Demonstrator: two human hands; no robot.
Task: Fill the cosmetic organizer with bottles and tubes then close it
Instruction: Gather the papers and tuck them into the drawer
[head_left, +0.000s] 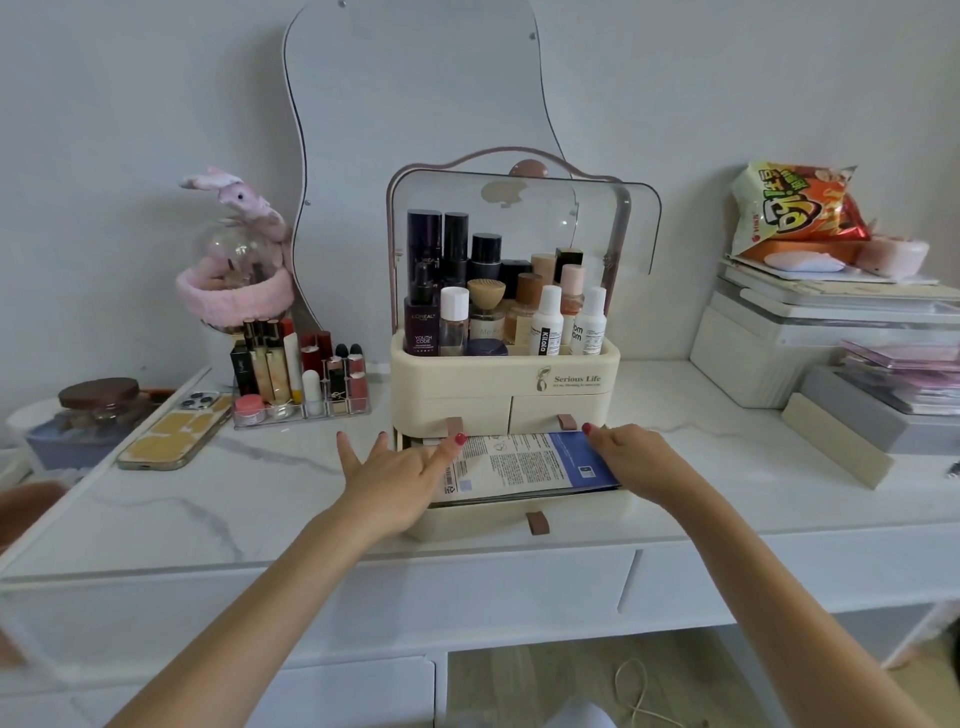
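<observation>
Grip of both hands, left hand (395, 467) and right hand (631, 460), lies spread flat on glossy sachets (524, 465) in the cream plastic drawer (519, 512).

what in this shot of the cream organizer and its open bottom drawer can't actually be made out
Head view only:
- Inside of the pulled-out bottom drawer: the flat blue-and-white printed packets cover whatever lies under them.
- Two small upper drawers: shut, contents unseen.
- Back-row bottles in the cream organizer's top compartment: front bottles hide them.
- Packet print: too small to read.
- Left hand and right hand: palms face down, undersides hidden.
</observation>
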